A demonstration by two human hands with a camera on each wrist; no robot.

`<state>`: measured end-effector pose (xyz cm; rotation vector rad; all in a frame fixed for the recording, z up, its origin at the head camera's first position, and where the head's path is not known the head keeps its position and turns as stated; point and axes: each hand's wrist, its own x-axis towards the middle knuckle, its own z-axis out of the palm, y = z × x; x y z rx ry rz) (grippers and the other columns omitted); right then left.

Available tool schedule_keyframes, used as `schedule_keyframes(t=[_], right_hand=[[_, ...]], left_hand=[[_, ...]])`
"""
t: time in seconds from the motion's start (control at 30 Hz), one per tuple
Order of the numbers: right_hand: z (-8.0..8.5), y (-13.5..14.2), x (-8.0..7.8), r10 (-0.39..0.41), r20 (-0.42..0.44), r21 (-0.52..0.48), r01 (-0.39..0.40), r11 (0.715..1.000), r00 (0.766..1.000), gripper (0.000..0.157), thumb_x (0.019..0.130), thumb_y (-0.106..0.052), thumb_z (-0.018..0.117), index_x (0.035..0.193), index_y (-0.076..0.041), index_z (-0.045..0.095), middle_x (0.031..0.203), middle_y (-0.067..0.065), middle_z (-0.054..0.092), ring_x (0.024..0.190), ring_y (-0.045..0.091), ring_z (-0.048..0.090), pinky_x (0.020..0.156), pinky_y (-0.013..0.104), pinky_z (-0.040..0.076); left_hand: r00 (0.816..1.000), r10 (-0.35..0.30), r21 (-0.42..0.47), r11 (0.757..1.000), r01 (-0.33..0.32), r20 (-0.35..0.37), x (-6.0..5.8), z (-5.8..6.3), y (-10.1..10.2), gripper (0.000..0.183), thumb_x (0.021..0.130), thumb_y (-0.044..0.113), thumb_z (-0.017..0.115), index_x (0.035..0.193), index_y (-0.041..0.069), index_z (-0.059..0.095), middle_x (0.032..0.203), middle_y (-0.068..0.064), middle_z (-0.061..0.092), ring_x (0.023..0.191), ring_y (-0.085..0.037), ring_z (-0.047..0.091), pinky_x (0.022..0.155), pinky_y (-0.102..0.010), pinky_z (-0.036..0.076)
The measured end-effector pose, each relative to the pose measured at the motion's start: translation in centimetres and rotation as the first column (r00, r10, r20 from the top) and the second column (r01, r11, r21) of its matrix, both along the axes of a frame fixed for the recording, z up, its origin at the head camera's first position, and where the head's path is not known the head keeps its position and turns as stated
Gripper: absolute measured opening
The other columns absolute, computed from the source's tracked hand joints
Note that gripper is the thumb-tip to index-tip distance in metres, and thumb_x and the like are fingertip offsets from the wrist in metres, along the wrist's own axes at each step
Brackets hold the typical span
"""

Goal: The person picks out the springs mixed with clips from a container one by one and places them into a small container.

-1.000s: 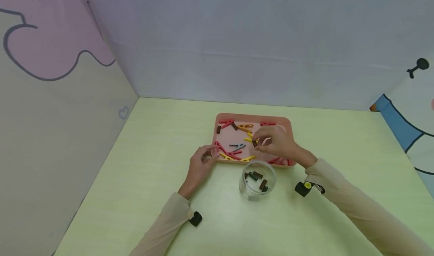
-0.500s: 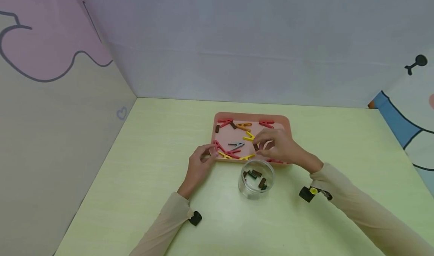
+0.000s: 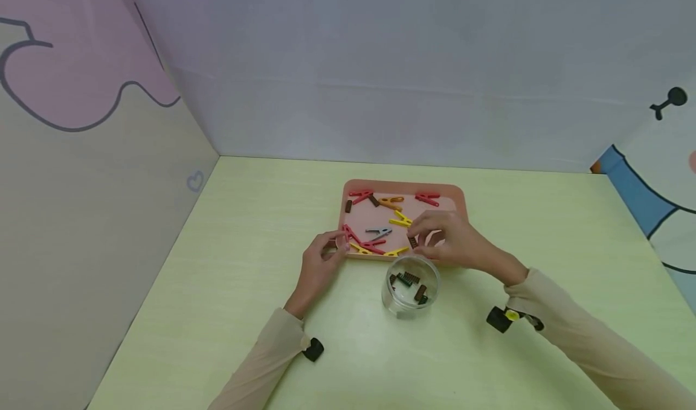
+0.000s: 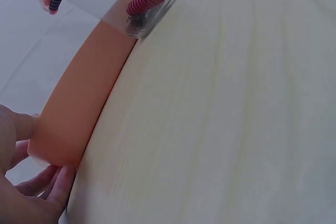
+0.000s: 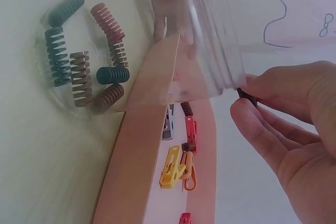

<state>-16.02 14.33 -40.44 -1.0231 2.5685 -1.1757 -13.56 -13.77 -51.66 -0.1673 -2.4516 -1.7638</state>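
In the head view, my right hand (image 3: 455,239) pinches a small dark coil spring (image 3: 412,242) between thumb and fingertips, over the near side of a pink tray (image 3: 402,185). Just in front stands a clear round jar (image 3: 399,308) with several springs inside. The right wrist view shows green and reddish-brown springs (image 5: 81,80) at the jar's bottom, and the pinched spring right by its rim. My left hand (image 3: 323,264) grips the tray's near left corner, fingers around its wall (image 4: 79,98). Clothespins lie in the tray, among them a grey one (image 3: 379,233) and a yellow one (image 3: 401,219).
Further red clothespins (image 3: 427,198) and an orange one (image 3: 391,202) lie toward the tray's back. Two dark springs (image 3: 348,206) rest near its back left. The pale table (image 3: 261,205) meets a wall behind and a patterned panel (image 3: 136,217) on the left.
My right hand, keeping the spring pinched, has moved slightly toward the jar and to the right, uncovering a red and a yellow clothespin. The left hand keeps its grip on the tray corner.
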Motion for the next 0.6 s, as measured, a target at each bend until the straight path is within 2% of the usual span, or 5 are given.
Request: schedule_keyframes(t=[0.33,0.6], right_hand=[[0.8,0.4,0.9,-0.007,-0.001,0.014,0.007,1.000,1.000,0.025,0.077,-0.003,0.077,0.101,-0.007,0.072,0.103,0.003,0.065,0.081,0.014,0.061,0.068,0.026,0.056],[0.9,0.4,1.6,0.019,-0.022,0.007,-0.019,1.000,1.000,0.025,0.075,-0.004,0.079,0.099,-0.009,0.072,0.102,0.002,0.065,0.076,0.011,0.061,0.066,0.025,0.056]], left_hand=[[1.000,-0.012,0.008,1.000,0.012,-0.009,0.0,-0.1,0.0,0.034,0.091,0.028,0.064,0.121,0.013,0.063,0.121,-0.006,0.058,0.104,-0.020,0.057,0.086,-0.040,0.052],[1.000,-0.005,0.005,1.000,0.005,-0.031,0.1,-0.2,0.0,0.034,0.091,0.027,0.064,0.121,0.011,0.062,0.120,-0.006,0.058,0.104,-0.020,0.057,0.084,-0.037,0.052]])
